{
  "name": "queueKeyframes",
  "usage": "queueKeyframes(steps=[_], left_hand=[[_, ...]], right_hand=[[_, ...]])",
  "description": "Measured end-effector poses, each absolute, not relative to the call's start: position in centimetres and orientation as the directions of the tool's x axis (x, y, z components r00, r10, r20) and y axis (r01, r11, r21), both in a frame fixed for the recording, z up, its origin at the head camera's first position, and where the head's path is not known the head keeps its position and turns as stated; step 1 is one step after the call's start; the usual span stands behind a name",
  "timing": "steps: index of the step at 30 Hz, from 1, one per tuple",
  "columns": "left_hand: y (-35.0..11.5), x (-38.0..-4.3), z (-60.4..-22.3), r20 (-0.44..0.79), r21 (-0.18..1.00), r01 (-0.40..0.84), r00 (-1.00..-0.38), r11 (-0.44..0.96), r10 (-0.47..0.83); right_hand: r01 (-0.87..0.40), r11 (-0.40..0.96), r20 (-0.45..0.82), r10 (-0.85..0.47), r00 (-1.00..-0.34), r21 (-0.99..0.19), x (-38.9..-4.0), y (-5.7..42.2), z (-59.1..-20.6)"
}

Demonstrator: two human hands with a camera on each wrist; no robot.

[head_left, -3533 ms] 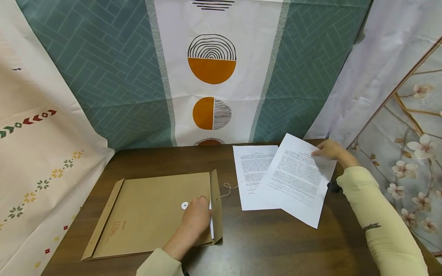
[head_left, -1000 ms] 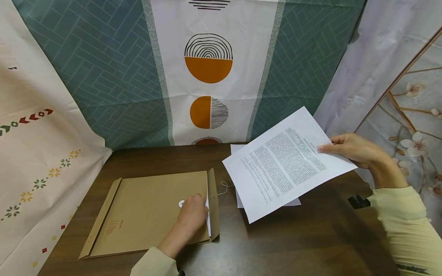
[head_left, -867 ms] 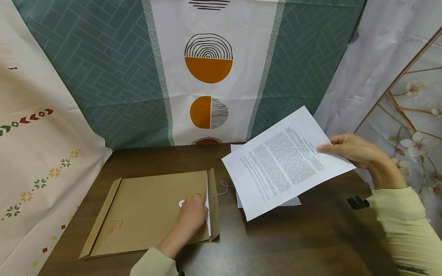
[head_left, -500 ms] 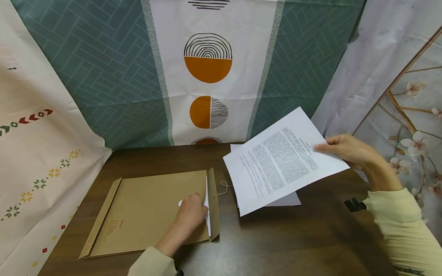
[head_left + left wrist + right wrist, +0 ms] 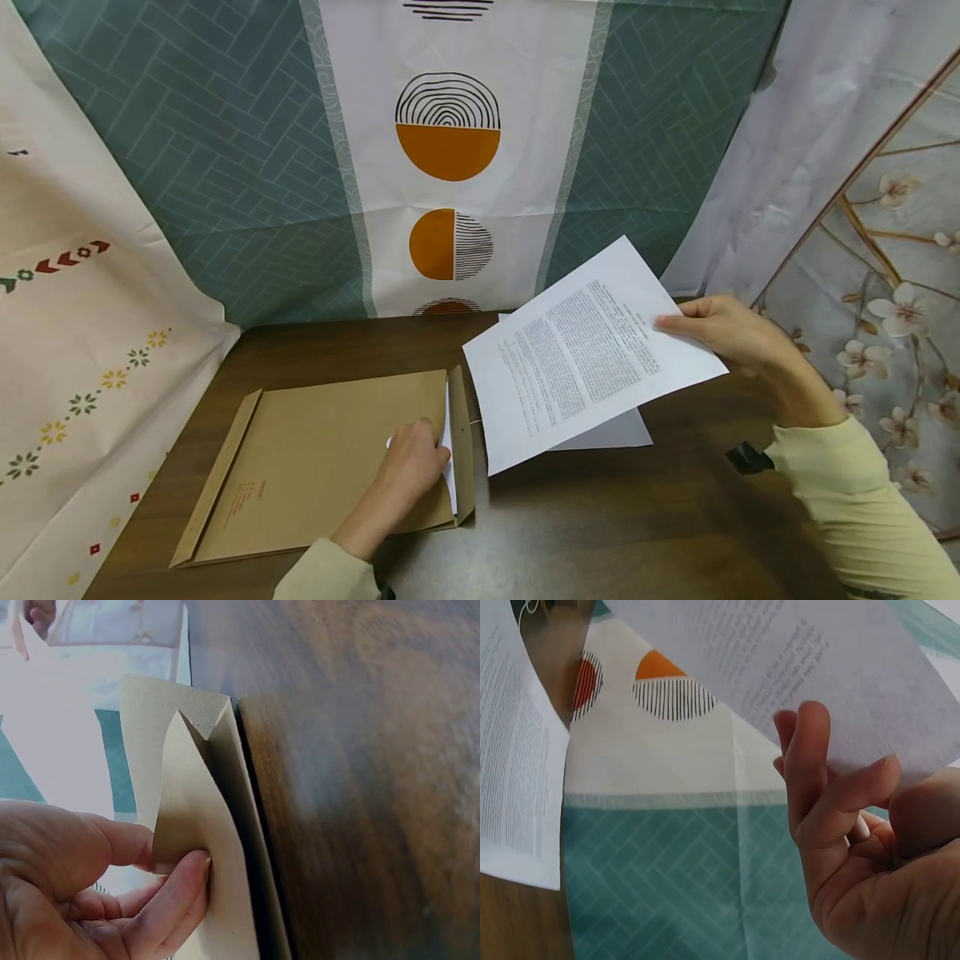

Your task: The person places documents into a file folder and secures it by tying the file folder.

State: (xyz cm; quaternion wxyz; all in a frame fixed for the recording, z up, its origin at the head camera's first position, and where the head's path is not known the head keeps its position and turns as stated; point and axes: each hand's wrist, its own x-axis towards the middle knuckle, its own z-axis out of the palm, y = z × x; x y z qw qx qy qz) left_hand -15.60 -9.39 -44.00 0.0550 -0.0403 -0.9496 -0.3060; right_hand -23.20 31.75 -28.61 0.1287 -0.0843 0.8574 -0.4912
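Note:
A brown paper document envelope point(image 5: 330, 450) lies on the table at the left, its flap side facing right. My left hand point(image 5: 411, 465) pinches the upper layer at its mouth; the left wrist view shows thumb and fingers on the lifted kraft edge point(image 5: 196, 802). White paper point(image 5: 450, 450) shows inside the mouth. My right hand point(image 5: 731, 333) holds a printed sheet of paper point(image 5: 577, 358) by its right end, thumb on top, tilted above the table. Beneath it, a second printed sheet point(image 5: 611, 433) lies on the table, mostly covered in the head view.
The dark wooden table point(image 5: 585, 533) stretches to a patterned cloth backdrop point(image 5: 465, 192) behind. Printed cloths hang at the left point(image 5: 97, 367) and right point(image 5: 877, 333). A thin string point(image 5: 476, 422) comes out from the envelope's flap.
My right hand has lifted the top sheet off the table, turned it, and lately brought it leftward toward the envelope. My left hand stays at the envelope's mouth.

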Motion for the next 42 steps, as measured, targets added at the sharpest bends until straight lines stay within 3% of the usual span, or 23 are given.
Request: queueKeyframes(steps=[11, 26, 42], left_hand=[[-9.6, -15.7, -43.9, 0.084, 0.602, 0.078, -0.996, 0.795, 0.033], [-9.6, -15.6, -43.5, 0.093, 0.603, 0.081, -0.995, 0.793, 0.031], [-9.4, -15.5, -43.4, 0.089, 0.612, 0.078, -0.996, 0.787, 0.03]], right_hand=[[-0.012, 0.409, -0.112, -0.277, -0.954, -0.912, -22.7, 29.2, -29.5], [-0.111, 0.518, -0.024, -0.246, -0.969, -0.848, -20.4, 26.7, -30.9], [-0.141, 0.508, -0.008, -0.28, -0.96, -0.85, -17.8, 25.6, -32.2]])
